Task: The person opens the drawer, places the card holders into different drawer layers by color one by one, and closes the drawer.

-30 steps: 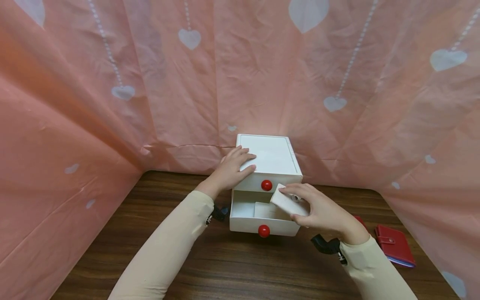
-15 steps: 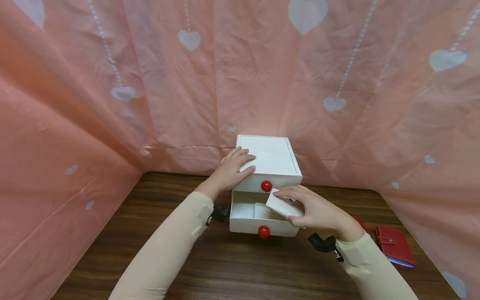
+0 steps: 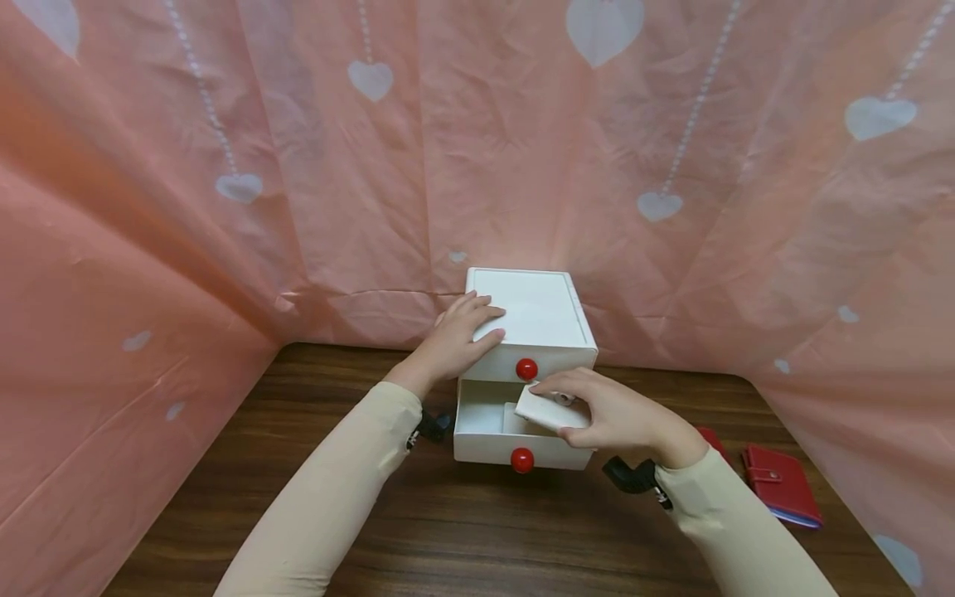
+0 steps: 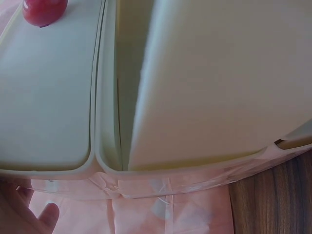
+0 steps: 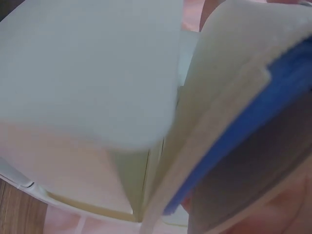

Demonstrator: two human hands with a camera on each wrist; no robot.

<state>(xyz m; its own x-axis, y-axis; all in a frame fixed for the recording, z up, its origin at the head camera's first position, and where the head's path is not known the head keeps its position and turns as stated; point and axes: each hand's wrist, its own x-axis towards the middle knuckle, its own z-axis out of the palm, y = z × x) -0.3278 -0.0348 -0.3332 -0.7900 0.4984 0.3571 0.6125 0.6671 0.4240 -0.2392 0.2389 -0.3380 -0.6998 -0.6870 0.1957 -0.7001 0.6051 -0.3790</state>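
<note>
A small white two-drawer cabinet has red knobs, and its lower drawer is pulled out. My left hand rests on the cabinet's top left edge with the fingers spread. Over the right part of the drawer, my right hand grips a white booklet-like case with a round snap, tilted, its left end below the upper drawer. In the right wrist view the case shows a blue inner edge beside the drawer front. A flat white piece is partly visible inside the drawer.
A red snap-strap booklet lies on the wooden table at the right. Another red item is mostly hidden behind my right wrist. A pink curtain with hearts encloses the back and sides.
My right hand has moved left and slightly down with the white case, bringing it further over the open drawer. The left hand stays on the cabinet top.
</note>
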